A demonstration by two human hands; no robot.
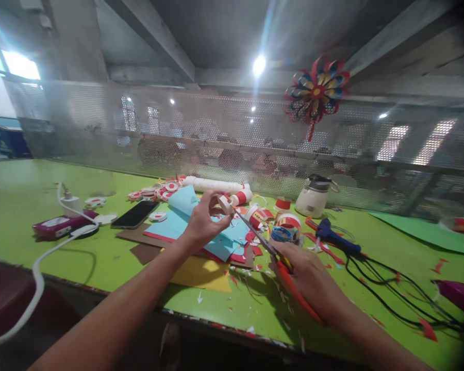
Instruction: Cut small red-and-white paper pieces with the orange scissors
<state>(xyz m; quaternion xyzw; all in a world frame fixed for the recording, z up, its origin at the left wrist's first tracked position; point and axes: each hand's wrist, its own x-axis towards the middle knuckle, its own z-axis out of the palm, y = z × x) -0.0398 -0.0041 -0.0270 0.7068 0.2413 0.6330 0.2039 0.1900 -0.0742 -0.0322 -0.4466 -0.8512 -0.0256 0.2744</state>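
Observation:
Pinched in the fingers of my left hand (206, 220) is a small white-and-red paper piece (226, 204), held above the stacked paper. My right hand (307, 270) grips orange-handled scissors (290, 288). Their blades (255, 232) point up and left, with the tips close to the paper piece; whether they touch it I cannot tell. Below lie light blue paper sheets (216, 245) on red and brown sheets. Red and white paper scraps (257, 251) are scattered between my hands. Just beyond the scissors stand a roll of blue tape (281, 234) and red-and-white paper rings (288, 221).
A blue glue gun (334, 237) with black cable lies right. A white jug (313, 198) stands behind. At left are a phone (135, 214), a purple power strip (58, 226) and a white cable (38, 278). A perforated metal screen (224, 134) rises along the green table's (116, 265) back.

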